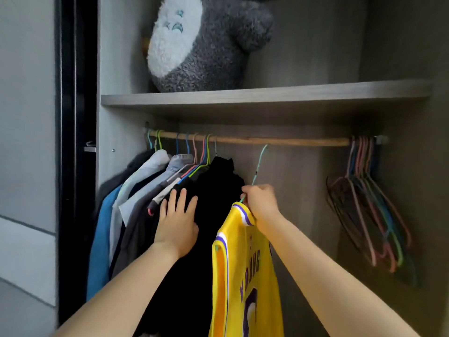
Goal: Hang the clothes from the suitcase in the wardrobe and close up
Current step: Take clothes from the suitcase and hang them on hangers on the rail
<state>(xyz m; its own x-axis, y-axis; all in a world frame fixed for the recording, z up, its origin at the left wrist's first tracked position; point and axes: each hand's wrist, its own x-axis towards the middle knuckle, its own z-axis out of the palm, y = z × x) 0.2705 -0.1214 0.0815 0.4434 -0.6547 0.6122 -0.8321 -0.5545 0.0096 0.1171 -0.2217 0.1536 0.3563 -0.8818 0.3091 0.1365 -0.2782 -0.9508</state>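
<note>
A yellow jersey point(239, 271) with purple trim hangs from a light green hanger point(258, 166). My right hand point(261, 205) grips that hanger at its neck, just above the jersey's collar. The hanger's hook is just below the wooden rail point(286, 140), not over it. My left hand point(178, 222) lies flat with straight fingers against a black garment point(218, 181) that hangs on the rail. Left of it hang grey, white and blue clothes point(136, 198) on coloured hangers. The suitcase is out of view.
A bunch of bare coloured hangers point(371, 200) hangs at the rail's right end. A grey and white plush toy point(204, 42) sits on the shelf point(267, 94) above the rail. A dark door edge point(75, 142) stands at the left.
</note>
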